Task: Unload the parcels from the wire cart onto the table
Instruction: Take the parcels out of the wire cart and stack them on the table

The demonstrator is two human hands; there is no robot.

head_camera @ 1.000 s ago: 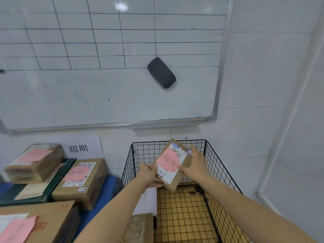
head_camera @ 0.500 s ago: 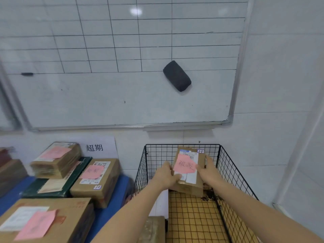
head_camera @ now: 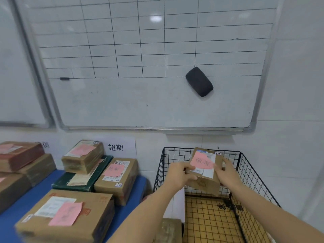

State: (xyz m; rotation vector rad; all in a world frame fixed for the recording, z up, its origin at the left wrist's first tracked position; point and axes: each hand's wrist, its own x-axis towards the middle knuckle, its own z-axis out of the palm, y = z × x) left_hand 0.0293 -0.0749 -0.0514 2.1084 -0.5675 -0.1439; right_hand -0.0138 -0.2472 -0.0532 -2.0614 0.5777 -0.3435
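Note:
A small brown cardboard parcel with a pink note and a white label is held in the air above the black wire cart. My left hand grips its left edge, thumb on top. My right hand grips its right edge. Inside the cart, a taped parcel shows at the near left, and a white parcel stands behind my left forearm. The blue table at the left carries several brown parcels with pink notes.
A whiteboard with a black eraser hangs on the wall above. A paper sign is stuck behind the table's parcels. The cart floor is a yellow grid. A white tiled wall stands to the right.
The view has swung left, showing more of the table. The parcel has turned flatter and more square to me, still held by both hands above the cart.

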